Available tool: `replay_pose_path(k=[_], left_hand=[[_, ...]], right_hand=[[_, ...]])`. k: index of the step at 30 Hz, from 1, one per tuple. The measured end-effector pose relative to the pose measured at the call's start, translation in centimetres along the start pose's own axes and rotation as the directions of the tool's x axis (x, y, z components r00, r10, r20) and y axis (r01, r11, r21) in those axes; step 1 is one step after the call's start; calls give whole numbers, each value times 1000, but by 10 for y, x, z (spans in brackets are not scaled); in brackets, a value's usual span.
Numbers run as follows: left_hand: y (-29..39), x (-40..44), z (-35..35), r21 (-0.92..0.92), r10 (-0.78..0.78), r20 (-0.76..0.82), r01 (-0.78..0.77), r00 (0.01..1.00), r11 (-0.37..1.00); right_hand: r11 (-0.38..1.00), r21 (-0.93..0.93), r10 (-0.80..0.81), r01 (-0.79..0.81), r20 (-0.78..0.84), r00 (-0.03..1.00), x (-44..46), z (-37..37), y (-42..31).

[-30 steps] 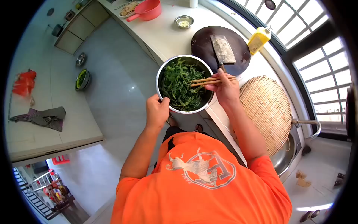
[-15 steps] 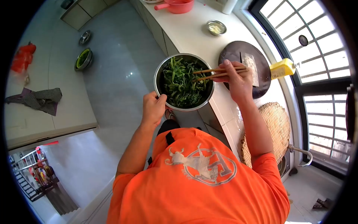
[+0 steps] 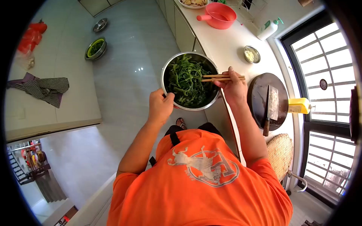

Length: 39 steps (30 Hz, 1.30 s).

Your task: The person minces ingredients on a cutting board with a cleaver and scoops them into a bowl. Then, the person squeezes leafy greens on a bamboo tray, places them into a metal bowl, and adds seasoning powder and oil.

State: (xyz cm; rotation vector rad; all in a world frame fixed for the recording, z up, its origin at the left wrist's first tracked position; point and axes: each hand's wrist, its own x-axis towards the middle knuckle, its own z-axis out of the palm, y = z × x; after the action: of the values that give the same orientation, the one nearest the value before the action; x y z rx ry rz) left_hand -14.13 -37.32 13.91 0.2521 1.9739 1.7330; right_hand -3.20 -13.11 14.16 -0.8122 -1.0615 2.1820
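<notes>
My left hand (image 3: 161, 107) grips the lower left rim of a steel bowl (image 3: 164, 71), thumb over the edge. Dark green leafy vegetables (image 3: 186, 81) fill much of the bowl. Wooden chopsticks (image 3: 222, 77) are held in my right hand (image 3: 233, 87) at the bowl's right side. Their tips reach in over the rim to the greens. The bowl is held up in front of my body, beside the counter edge.
On the right counter (image 3: 222, 45) are a red ladle-like pan (image 3: 220, 16), a small metal dish (image 3: 252, 54), a round chopping board (image 3: 258, 88) with a cleaver (image 3: 272, 105), a yellow bottle (image 3: 299, 106) and a woven tray (image 3: 280, 156). A cloth (image 3: 43, 88) lies on the left counter.
The view has shifted, so the counter items appear farther right and lower. The chopsticks now lie closer together and nearer level, and the cleaver's handle has come into sight.
</notes>
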Motion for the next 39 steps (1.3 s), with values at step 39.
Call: replay_pose_path(k=[39], left_hand=[[59, 282, -172, -342, -134, -412, -17, 901, 939]], right_hand=[[979, 16, 176, -203, 441, 880, 311, 324, 67]])
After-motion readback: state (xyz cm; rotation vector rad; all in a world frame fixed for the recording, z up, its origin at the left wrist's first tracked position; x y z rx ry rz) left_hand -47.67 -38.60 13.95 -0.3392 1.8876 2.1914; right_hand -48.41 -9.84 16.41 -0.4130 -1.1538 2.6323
